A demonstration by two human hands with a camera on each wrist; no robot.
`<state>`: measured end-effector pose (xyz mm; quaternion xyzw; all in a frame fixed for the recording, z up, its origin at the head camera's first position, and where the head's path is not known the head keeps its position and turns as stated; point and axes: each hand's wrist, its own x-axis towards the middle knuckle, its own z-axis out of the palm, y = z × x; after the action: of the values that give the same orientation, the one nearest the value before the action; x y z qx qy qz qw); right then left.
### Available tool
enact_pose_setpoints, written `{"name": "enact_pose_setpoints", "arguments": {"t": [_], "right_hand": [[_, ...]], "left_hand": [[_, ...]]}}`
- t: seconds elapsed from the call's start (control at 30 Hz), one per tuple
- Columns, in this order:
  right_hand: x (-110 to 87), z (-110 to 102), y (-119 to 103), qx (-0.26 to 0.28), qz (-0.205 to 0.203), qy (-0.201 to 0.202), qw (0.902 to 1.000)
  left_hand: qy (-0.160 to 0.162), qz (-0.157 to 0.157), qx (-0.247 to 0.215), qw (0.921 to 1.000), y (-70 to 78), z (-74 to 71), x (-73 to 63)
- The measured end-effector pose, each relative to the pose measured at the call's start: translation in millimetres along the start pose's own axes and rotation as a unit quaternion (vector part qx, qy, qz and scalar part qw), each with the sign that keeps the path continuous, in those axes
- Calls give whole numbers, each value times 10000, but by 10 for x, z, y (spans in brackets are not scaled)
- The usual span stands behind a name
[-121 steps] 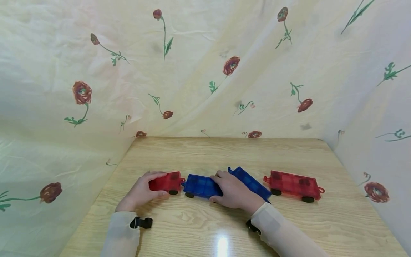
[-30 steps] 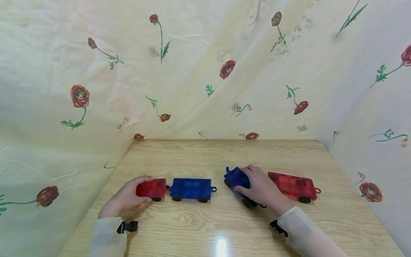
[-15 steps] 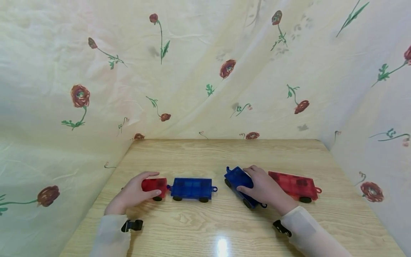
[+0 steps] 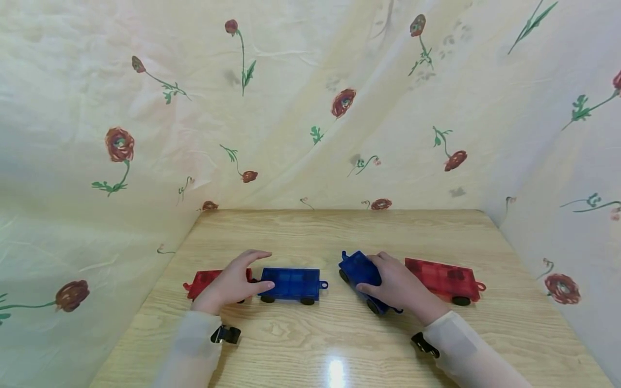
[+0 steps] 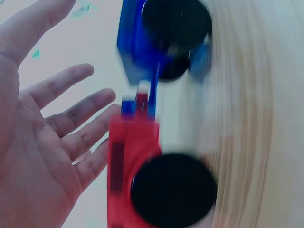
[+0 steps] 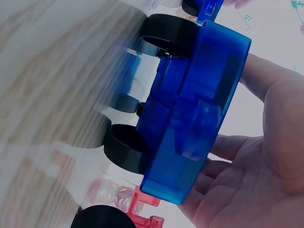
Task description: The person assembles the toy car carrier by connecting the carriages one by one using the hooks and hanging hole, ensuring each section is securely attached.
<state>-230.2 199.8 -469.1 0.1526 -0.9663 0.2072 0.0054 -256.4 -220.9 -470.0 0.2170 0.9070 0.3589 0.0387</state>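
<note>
The red car point(image 4: 201, 281) and blue car point(image 4: 293, 282) by the spread, empty left hand point(image 4: 234, 281) are linked, while the blue wagon point(image 4: 361, 270) the right hand point(image 4: 400, 286) grips and red wagon point(image 4: 446, 276) beyond stand unjoined to them.

No lettering, label, brand, number or sign could be read in any of the three views.
</note>
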Motion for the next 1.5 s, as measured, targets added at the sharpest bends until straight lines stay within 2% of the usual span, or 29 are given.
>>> {"name": "enact_pose_setpoints", "arguments": {"t": [0.1, 0.33, 0.7, 0.93, 1.5], "right_hand": [[-9, 0, -20, -15, 122, -64, 9999], [-3, 32, -14, -47, 298, -139, 9994], [2, 56, -19, -162, 146, -104, 9997], [-10, 73, -42, -346, 35, 7, 9994], [-13, 92, -79, -189, -126, -20, 9997]], "left_hand": [[-133, 158, 64, 9998, 78, 92, 73], [-371, 315, 279, 9984, 259, 271, 205], [-701, 324, 355, 9964, 392, 443, 279], [-855, 334, 688, 9934, 416, 512, 250], [-698, 246, 657, 9951, 318, 522, 219]]}}
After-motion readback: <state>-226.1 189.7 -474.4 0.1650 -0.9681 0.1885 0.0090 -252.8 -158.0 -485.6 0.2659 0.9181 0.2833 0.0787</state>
